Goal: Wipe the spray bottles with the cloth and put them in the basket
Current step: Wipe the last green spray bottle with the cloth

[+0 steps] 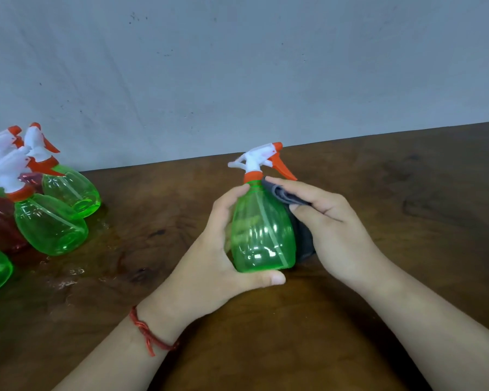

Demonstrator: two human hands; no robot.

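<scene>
Green spray bottle is held near-upright over mid-worktop, long axis vertical, white pump head up, orange nozzle tip and trigger pointing right. Left hand fingers curl round the translucent ribbed plastic body with the thumb under the base; right hand fingers pinch a folded dark grey cloth against the bottle's right flank near the neck. More glossy green bottles cluster at the left edge of the dark brown wood.

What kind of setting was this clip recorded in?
Probably a plain indoor workspace, hard to say more: a dark wooden table against a bare grey wall, with matching green spray bottles grouped at the left.
</scene>
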